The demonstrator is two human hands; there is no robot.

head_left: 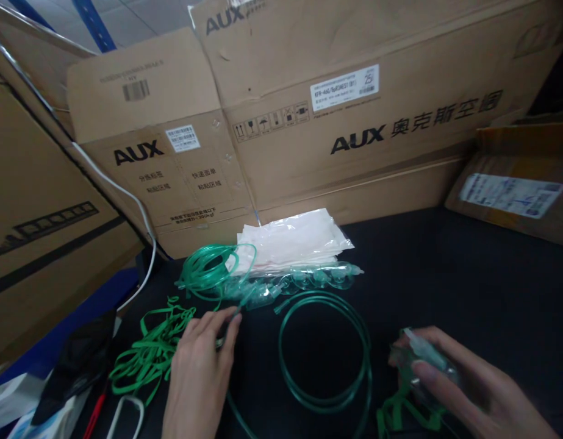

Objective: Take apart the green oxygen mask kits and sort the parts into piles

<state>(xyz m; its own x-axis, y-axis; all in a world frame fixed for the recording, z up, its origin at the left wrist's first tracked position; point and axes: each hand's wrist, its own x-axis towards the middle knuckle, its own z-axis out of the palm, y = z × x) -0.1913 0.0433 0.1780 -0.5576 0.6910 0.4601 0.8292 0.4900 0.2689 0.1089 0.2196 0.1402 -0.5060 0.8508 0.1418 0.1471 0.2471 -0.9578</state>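
My left hand (201,363) is closed, thumb and forefinger pinched at a thin green tube (240,414); the fingers partly hide it. My right hand (464,372) is wrapped round a clear oxygen mask (430,356), slightly blurred, with a green elastic strap (407,414) hanging below. Between the hands, a length of green tubing (285,366) lies in a loose coil on the black table. Beyond my left hand sit a bundle of coiled green tubing (201,271) and a row of clear masks (308,279). A tangle of green straps (148,350) lies left of my left hand.
White packets in clear film (290,241) lie behind the masks. Large cardboard boxes (281,164) wall off the back, with another box (514,177) at right. A white cable (135,201), a black cloth-like item (80,366) and a red thin object (94,414) are at left.
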